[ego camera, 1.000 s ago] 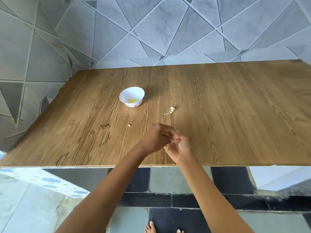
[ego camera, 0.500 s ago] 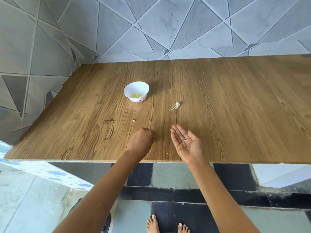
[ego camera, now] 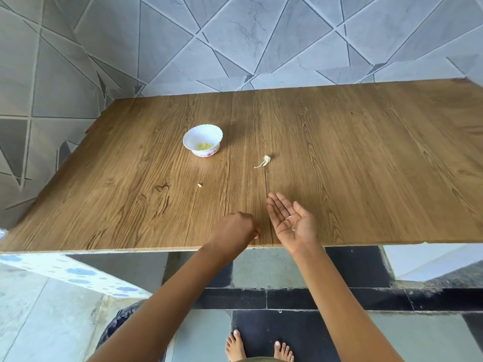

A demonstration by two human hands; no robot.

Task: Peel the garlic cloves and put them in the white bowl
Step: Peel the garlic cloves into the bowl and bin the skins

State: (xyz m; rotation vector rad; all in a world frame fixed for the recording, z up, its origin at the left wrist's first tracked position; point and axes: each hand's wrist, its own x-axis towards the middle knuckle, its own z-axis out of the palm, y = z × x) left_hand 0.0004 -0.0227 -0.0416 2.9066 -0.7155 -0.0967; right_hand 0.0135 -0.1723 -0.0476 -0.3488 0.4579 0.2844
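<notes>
The white bowl (ego camera: 203, 141) stands on the wooden desk (ego camera: 366, 152), left of the middle and well apart from both hands. Inside it, at the bottom, lie some yellowish garlic pieces (ego camera: 205, 145). To the right of the bowl, a dry piece of garlic skin (ego camera: 264, 162) lies on the desk, and a small pale crumb (ego camera: 200, 185) lies nearer to the front edge.

The left hand (ego camera: 235, 228) is over the front edge of the desk, knuckles up, with its fingers curled in. I cannot tell if they pinch anything.

Just beside it, the right hand (ego camera: 290, 220) is held palm up, its fingers straight and close together. Two small white flakes (ego camera: 288, 217) rest on the palm.

Behind the desk is a grey tiled wall (ego camera: 235, 35). Below, bare feet (ego camera: 236, 344) stand on the floor.
</notes>
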